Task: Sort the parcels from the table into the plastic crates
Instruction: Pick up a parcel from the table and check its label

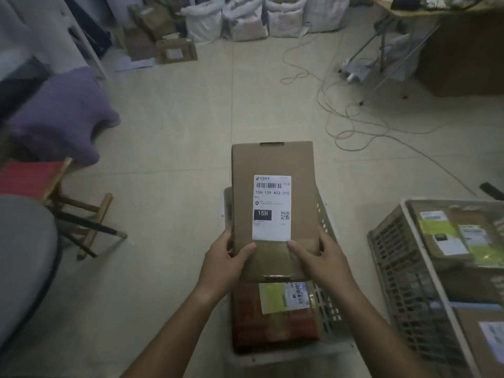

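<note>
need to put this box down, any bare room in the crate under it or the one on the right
Both look crowded: a red parcel fills the near end of the white crate, and parcels cover the grey crate. The cardboard box hides the far end.

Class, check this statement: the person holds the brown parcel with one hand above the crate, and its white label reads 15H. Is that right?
Not quite. The head view shows both hands on the brown parcel: the left hand and the right hand each grip its near end, thumbs on top. The rest stands: the parcel is above the crate, and its white label reads 15H.
</note>
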